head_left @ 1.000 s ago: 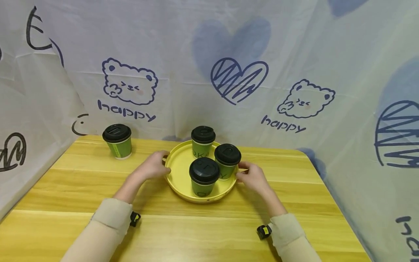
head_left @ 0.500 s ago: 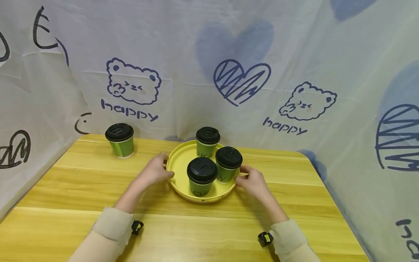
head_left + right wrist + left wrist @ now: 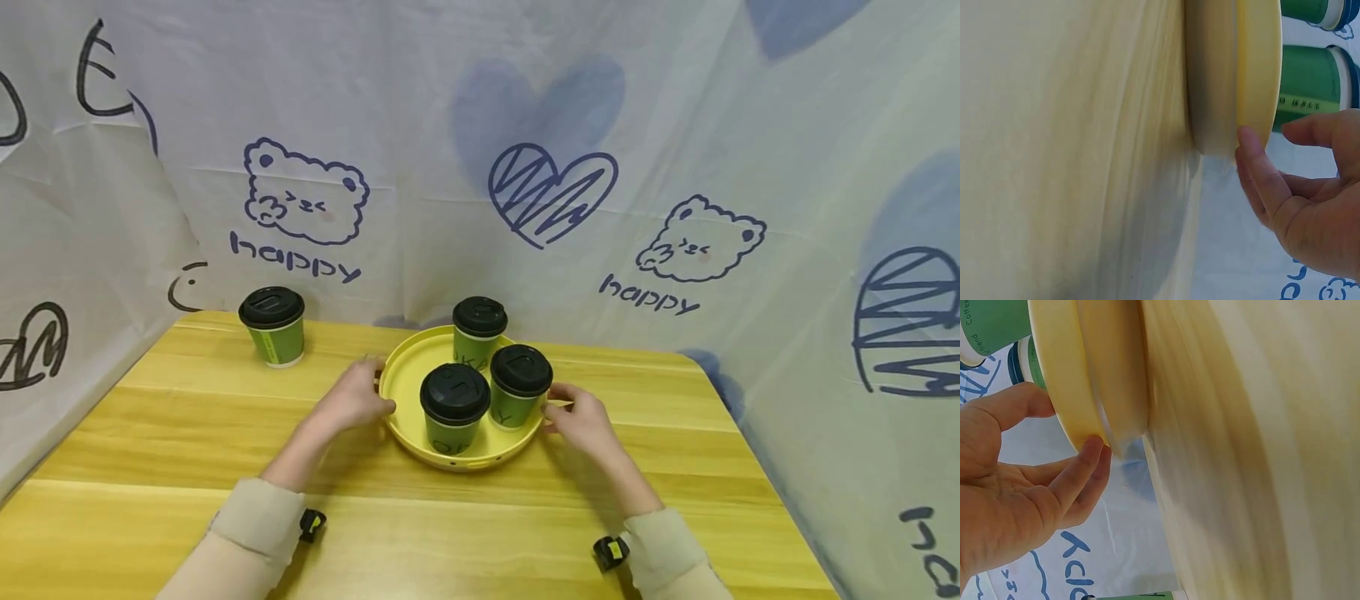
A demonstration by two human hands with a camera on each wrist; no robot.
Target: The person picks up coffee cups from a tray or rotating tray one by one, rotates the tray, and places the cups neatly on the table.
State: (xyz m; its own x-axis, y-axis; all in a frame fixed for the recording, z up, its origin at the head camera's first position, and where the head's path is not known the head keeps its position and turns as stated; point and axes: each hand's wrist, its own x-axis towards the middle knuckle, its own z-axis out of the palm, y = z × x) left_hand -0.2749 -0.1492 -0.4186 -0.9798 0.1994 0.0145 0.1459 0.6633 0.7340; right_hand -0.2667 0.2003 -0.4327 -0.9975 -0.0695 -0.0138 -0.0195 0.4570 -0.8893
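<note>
A round yellow tray (image 3: 408, 375) lies on the wooden table and bears three green paper cups with black lids: a front cup (image 3: 453, 400), a right cup (image 3: 521, 379) and a back cup (image 3: 480, 325). My left hand (image 3: 357, 393) grips the tray's left rim. In the left wrist view its thumb is at the upper edge and fingertips (image 3: 1092, 445) press the outer side. At the right rim, my right hand (image 3: 581, 414) holds the tray likewise; its fingertips (image 3: 1247, 137) meet the outer wall while its thumb (image 3: 1300, 130) sits by the edge, close to a cup.
Another green cup with a black lid (image 3: 273, 327) stands alone at the table's back left. A white cloth (image 3: 420, 242) with blue drawings hangs behind the table (image 3: 420, 533) and along both sides. Black wrist straps show at both cuffs.
The tray has turned slightly clockwise as seen from above, with its cups: the back one shifted right, the right one nearer, the front one left. Both hands stay at the rim.
</note>
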